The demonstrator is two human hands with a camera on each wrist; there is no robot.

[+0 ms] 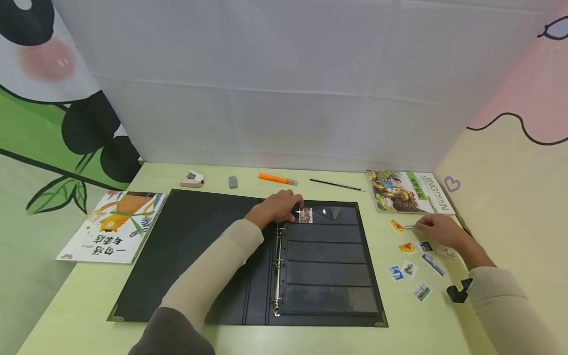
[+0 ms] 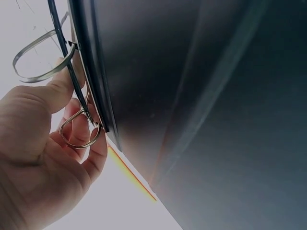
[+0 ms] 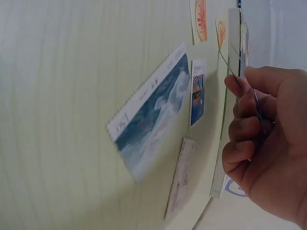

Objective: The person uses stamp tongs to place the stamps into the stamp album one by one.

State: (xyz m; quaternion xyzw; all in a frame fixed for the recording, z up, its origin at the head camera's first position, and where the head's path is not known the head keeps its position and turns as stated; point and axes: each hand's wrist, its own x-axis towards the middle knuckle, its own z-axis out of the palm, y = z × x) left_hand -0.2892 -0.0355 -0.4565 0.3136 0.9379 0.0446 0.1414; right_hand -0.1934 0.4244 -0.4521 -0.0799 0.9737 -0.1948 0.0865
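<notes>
My right hand (image 1: 439, 230) holds metal tweezers (image 3: 229, 67) between thumb and fingers. Their tips reach an orange-yellow stamp (image 1: 397, 226) on the table; whether they grip it I cannot tell. My left hand (image 1: 278, 206) is at the top inner corner of a black album page (image 1: 328, 249), by the binder rings (image 2: 43, 79), and its thumb and fingers pinch the page there. Beside those fingers, a brownish stamp (image 1: 305, 215) sits in the top clear pocket. The film bulges to its right. The open black binder (image 1: 208, 236) lies flat.
Several loose stamps (image 1: 409, 269) lie right of the binder, near a small black object (image 1: 459, 291). Books lie at the left (image 1: 117, 227) and back right (image 1: 408, 192). Along the back are a stapler (image 1: 193, 179), a grey eraser (image 1: 232, 182), an orange marker (image 1: 277, 179) and a pencil (image 1: 337, 185).
</notes>
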